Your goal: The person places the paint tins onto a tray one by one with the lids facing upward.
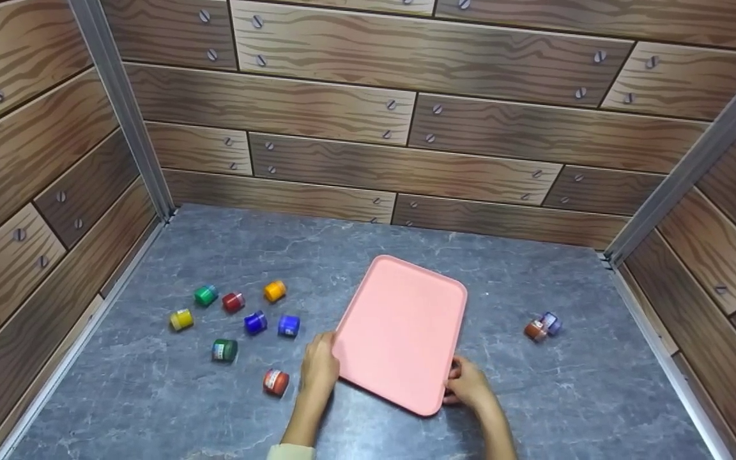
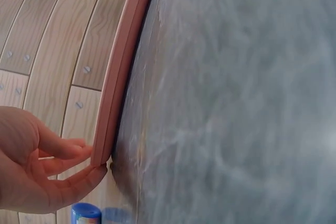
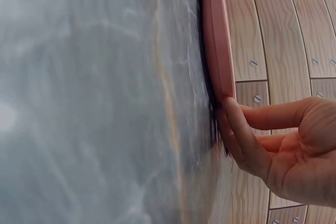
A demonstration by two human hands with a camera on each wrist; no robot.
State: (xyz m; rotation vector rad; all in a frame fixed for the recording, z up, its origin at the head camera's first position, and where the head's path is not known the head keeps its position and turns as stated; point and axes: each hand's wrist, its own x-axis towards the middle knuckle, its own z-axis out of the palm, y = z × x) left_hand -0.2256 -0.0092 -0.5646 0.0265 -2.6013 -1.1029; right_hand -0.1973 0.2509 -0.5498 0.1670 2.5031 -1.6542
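Observation:
A pink rectangular tray [image 1: 403, 332] lies turned at an angle at the middle of the grey marbled table, near its surface. My left hand [image 1: 320, 364] holds its left edge near the front corner. In the left wrist view, the left hand [image 2: 47, 166] has its fingertips at the tray's rim [image 2: 118, 77]. On the opposite side, my right hand [image 1: 470, 385] holds the edge by the front right corner. The right wrist view shows the fingers [image 3: 244, 135] at the rim's underside, with part of the thumb's contact hidden.
Left of the tray lie several small paint jars, among them yellow [image 1: 181, 319], orange [image 1: 275, 291], dark green [image 1: 224, 350] and red-orange [image 1: 276, 382] ones. A brown jar [image 1: 535, 329] and a purple jar [image 1: 551, 323] lie together at right. Wood-patterned walls [image 1: 342, 115] enclose the table.

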